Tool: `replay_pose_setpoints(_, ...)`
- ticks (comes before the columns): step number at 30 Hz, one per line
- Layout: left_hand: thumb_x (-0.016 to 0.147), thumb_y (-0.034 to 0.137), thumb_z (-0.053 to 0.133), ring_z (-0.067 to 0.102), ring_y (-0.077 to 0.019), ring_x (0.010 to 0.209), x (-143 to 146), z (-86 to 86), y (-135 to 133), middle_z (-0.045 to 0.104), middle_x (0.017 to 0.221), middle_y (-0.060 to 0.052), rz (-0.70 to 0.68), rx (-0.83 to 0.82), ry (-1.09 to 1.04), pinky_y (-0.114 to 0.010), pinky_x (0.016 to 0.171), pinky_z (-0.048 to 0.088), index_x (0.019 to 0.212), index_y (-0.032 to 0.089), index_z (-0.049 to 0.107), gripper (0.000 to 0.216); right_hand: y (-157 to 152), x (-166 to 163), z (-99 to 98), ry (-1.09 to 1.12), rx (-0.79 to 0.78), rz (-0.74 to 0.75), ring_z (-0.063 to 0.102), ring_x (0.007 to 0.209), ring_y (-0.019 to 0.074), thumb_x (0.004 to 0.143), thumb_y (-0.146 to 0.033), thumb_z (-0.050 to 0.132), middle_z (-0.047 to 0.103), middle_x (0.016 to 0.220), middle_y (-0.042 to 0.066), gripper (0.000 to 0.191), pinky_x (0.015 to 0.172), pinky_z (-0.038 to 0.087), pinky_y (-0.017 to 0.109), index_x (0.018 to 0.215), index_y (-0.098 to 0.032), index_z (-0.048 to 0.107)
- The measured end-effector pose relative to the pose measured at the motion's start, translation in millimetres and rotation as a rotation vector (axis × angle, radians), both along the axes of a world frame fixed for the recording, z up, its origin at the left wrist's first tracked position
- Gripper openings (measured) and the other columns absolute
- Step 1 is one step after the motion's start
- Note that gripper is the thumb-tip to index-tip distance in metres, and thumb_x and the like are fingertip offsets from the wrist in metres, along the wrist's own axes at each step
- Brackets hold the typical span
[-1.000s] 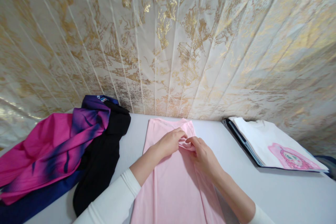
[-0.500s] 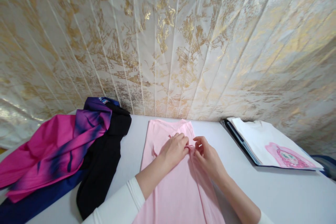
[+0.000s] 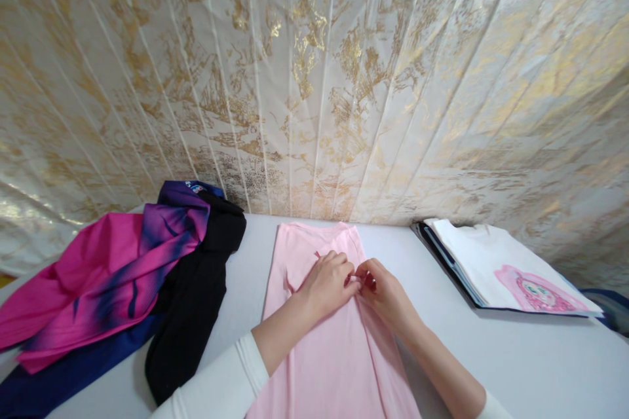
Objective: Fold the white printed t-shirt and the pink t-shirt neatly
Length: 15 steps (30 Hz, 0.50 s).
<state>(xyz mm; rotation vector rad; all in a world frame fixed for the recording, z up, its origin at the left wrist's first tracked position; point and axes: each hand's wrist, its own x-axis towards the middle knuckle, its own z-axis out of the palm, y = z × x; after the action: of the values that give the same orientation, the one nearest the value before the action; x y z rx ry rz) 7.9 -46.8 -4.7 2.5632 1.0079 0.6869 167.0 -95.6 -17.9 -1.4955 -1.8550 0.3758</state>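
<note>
A pale pink garment [image 3: 324, 353] lies lengthwise on the white table [image 3: 515, 360] in front of me. My left hand [image 3: 328, 283] rests on its upper middle with the fingers curled and pinching a fold of the pink cloth. My right hand [image 3: 386, 293] meets it fingertip to fingertip, also pinching the same fold. Both forearms come in from the bottom edge, in white sleeves.
A heap of clothes lies at the left: a magenta and purple top [image 3: 103, 275] over a black garment [image 3: 196, 301] and a dark blue one [image 3: 59, 380]. A folded white shirt with a pink print [image 3: 506, 268] tops a stack at the right. A gold-patterned sheet [image 3: 314, 78] hangs behind.
Both hands have slid slightly nearer me along the pink garment and closed together on a fold; the left sleeve part of the garment now lies folded under the left hand.
</note>
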Motion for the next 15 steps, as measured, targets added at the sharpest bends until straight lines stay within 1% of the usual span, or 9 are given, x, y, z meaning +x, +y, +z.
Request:
replay_pose_setpoints(3,0.084,0.019,0.059,0.055,-0.0209,0.087,-2,-2.3,1,0.060,0.080,-0.003,-0.019,-0.017,-0.018,-0.030,0.081,0.043,0.070,0.019,0.060,0.014,0,-2,2.1,-0.047,0.014,-0.003,0.050,0.060,0.0133,0.072,-0.008,0.045,0.052,0.078,-0.002,0.016,0.056,0.039,0.023,0.079,-0.022,0.049)
replay_pose_setpoints(8,0.084,0.014,0.058,0.056,-0.0180,0.085,-5,-4.2,3,0.061,0.082,-0.001,-0.074,-0.034,-0.060,-0.028,0.082,0.042,0.078,0.019,0.062,0.009,-1,-4,3.2,-0.084,0.027,0.012,0.052,0.062,0.0136,0.073,-0.006,0.043,0.051,0.082,0.000,0.022,0.058,0.040,0.024,0.085,-0.022,0.052)
replay_pose_setpoints(12,0.080,0.008,0.060,0.057,-0.0168,0.085,-8,-2.7,4,0.062,0.083,0.000,-0.117,-0.050,-0.074,-0.026,0.082,0.042,0.078,0.020,0.063,0.012,-1,-4,2.8,-0.083,0.061,0.021,0.053,0.064,0.0137,0.069,-0.004,0.042,0.051,0.082,0.000,0.020,0.060,0.042,0.024,0.077,-0.022,0.049)
replay_pose_setpoints(15,0.078,0.007,0.060,0.059,-0.0175,0.085,-11,0.2,4,0.063,0.085,-0.001,-0.137,-0.056,-0.073,-0.028,0.084,0.043,0.079,0.020,0.065,0.014,-2,-1,2.8,-0.090,0.078,0.041,0.056,0.069,0.0150,0.072,-0.003,0.043,0.054,0.085,0.002,0.020,0.064,0.045,0.026,0.076,-0.021,0.050)
